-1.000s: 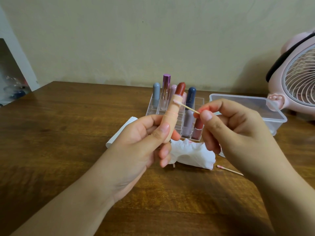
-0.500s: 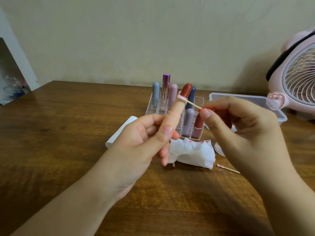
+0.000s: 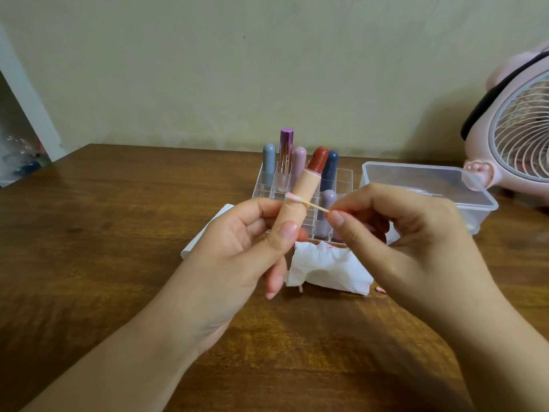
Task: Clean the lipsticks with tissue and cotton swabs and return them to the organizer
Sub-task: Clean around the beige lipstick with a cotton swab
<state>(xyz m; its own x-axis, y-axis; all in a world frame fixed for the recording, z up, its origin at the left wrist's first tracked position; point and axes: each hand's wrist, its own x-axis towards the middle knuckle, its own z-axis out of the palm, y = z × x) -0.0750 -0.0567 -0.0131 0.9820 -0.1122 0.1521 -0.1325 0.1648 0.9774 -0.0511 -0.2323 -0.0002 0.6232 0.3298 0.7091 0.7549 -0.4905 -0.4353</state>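
Left hand (image 3: 240, 251) grips peach lipstick (image 3: 300, 197); right hand (image 3: 395, 233) pinches cotton swab (image 3: 306, 202) across its tube. Behind, partly blocked: organizer (image 3: 341, 179). Crumpled tissue (image 3: 329, 269) below; plastic box (image 3: 427, 185), pink fan (image 3: 517, 132) right.

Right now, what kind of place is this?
Probably a home desk or dressing table: a wooden tabletop against a plain wall, a clear organizer of lipsticks, and a pink desk fan.
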